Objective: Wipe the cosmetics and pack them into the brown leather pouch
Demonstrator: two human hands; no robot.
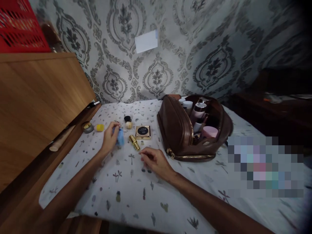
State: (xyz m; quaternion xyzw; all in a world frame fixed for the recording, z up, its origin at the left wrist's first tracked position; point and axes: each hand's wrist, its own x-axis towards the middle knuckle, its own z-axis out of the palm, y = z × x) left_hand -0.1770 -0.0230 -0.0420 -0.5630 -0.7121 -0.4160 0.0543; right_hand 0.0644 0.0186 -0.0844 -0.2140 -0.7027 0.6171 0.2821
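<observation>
My left hand (111, 136) is closed round a small blue cloth (120, 137), blurred and partly hidden by the fingers. My right hand (156, 162) hovers low over the white printed cloth on the table, fingers curled in a loose pinch with nothing visible in them. Just beyond its fingertips lies a gold lipstick tube (134, 143). Behind that sits a square gold compact (143, 132) with a round black centre. A cream-coloured small bottle (129, 125) and a black round lid (127, 119) are beyond my left hand.
An open brown cosmetic bag (175, 130) full of bottles and jars stands on the right. At left are a yellow cap (99, 127), a dark round jar (87, 127) and a wooden cabinet (36, 94) bearing a red basket (21, 27). A pixelated patch covers the far right.
</observation>
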